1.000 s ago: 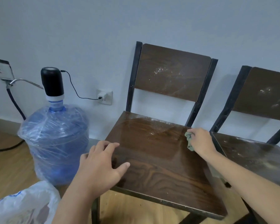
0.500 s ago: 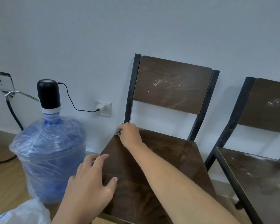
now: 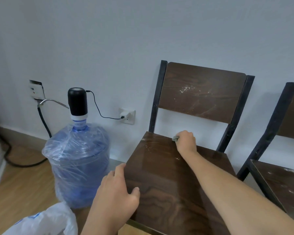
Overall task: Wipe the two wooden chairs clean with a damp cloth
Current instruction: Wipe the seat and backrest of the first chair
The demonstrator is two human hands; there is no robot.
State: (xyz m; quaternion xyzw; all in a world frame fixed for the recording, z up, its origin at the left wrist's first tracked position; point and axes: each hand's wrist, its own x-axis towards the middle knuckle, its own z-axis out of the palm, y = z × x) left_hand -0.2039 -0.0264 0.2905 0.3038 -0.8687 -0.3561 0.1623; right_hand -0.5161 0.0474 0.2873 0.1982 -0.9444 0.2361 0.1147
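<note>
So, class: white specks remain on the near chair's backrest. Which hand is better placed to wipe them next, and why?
Right. The right hand already grips the cloth at the seat's rear edge, just below the backrest. The left hand is flat on the seat's front corner, without a cloth.

This looks like a plain room in a home or a small office. A bare pale wall (image 3: 143, 31) meets a wood-look floor (image 3: 20, 187) along a low skirting. Two dark wooden chairs with black metal frames stand side by side against the wall, one (image 3: 176, 175) near the middle and the other (image 3: 282, 180) at the right edge. Beside them sits a large blue water bottle (image 3: 78, 163) (wrapped in clear plastic), its black pump (image 3: 77, 100) corded to a wall socket (image 3: 127, 115).
</note>
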